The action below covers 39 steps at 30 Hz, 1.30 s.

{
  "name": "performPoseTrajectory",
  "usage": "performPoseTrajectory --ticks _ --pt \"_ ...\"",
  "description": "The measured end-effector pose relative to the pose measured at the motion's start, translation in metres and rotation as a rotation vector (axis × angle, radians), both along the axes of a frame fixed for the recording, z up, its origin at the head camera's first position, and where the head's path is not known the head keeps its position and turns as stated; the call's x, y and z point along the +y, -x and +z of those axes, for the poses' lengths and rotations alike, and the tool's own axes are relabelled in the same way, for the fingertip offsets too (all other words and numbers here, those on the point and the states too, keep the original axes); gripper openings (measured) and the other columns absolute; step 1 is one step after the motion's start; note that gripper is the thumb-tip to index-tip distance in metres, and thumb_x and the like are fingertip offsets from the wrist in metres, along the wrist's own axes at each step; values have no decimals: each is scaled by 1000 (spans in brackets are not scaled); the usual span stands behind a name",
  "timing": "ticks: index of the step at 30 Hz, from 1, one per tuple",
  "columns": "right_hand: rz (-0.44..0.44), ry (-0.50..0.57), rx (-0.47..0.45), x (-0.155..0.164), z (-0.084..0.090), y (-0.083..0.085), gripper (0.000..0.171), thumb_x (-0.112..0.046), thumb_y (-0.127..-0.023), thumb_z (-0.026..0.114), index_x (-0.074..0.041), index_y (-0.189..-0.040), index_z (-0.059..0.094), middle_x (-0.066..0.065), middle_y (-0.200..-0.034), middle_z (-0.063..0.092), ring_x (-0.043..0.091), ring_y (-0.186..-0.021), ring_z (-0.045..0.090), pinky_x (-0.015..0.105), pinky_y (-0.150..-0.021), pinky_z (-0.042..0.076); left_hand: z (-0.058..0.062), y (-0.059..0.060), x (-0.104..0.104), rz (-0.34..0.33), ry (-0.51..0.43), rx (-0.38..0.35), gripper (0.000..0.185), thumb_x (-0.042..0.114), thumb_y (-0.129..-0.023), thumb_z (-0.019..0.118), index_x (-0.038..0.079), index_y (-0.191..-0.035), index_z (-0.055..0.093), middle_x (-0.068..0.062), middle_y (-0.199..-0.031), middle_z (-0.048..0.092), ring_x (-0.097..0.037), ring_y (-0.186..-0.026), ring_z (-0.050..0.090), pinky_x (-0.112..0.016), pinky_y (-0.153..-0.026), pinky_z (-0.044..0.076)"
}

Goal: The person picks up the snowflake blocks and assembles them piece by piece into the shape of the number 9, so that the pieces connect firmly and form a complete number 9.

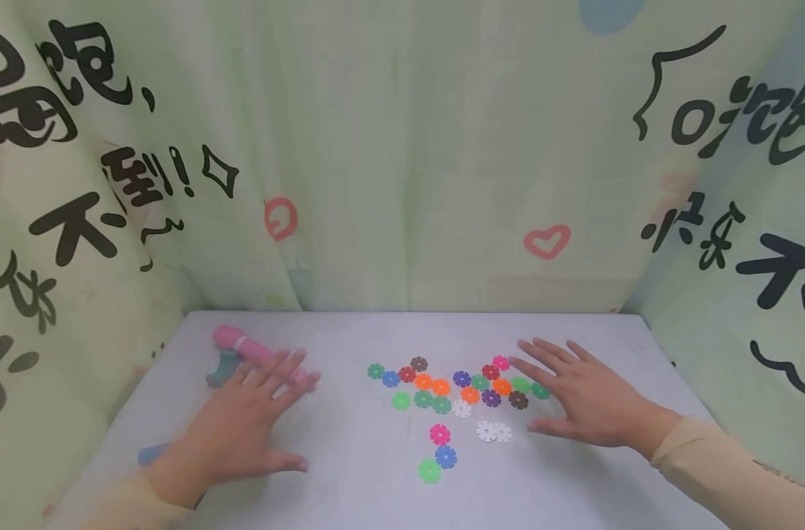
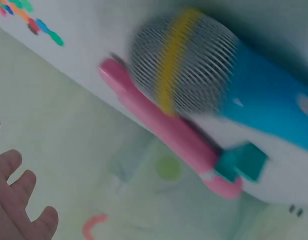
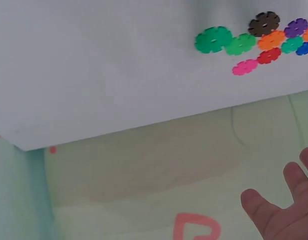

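Pale curtains enclose a white table — left hand, right hand both spread wide.

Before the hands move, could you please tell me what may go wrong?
The right hand is close to the colored discs; a sideways sweep might scatter them. The left hand overlaps the pink stick in the head view; a careless movement could knock it off the nearby edge of the table.
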State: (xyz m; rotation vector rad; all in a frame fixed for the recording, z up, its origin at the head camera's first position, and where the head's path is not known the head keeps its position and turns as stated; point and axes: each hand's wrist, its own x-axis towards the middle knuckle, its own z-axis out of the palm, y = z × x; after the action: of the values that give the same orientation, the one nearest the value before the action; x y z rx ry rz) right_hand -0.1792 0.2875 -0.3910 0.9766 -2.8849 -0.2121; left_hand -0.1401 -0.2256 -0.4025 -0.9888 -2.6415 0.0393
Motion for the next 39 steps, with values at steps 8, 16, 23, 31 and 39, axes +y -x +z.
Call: performPoseTrajectory --ticks 8,16,23,31,39 --pt "74 71 -70 -34 -16 -8 90 -71 -80 67 -23 -153 42 4 -158 33 29 -143 31 63 -111 25 -16 -3 59 -30 15 -145 109 90 -72 51 28 -158 29 -5 -165 16 -30 -149 17 -56 -116 15" --pt "96 133 -147 -51 -35 -21 88 -71 -83 64 -26 -154 38 0 -156 37 25 -140 37 54 -111 32 -36 -3 102 -99 36 -171 105 91 -74 46 26 -156 34 -8 -162 26 -30 -147 24 -56 -115 20" --pt "104 169 -250 -58 -45 -26 80 -69 -86 62 -32 -153 40 -6 -147 47 20 -134 44 54 -104 41 -50 -3 121 -101 34 -287 101 88 -77 46 26 -156 35 -9 -159 32 -30 -145 29 -57 -113 25" --pt "123 225 -286 -61 -51 -30 67 -63 -88 65 -33 -146 49 -12 -137 53 13 -125 51 49 -98 48 -57 -7 133 -63 -4 -467 89 84 -80 50 30 -151 43 -1 -153 42 -25 -140 38 -53 -110 34" --pt "179 284 -292 -70 -52 -32 43 -43 -93 70 -30 -133 62 -13 -121 59 11 -111 58 43 -91 52 -61 -4 147 -95 -47 -476 59 60 -85 70 30 -136 61 6 -124 59 -13 -112 53 -38 -98 46"
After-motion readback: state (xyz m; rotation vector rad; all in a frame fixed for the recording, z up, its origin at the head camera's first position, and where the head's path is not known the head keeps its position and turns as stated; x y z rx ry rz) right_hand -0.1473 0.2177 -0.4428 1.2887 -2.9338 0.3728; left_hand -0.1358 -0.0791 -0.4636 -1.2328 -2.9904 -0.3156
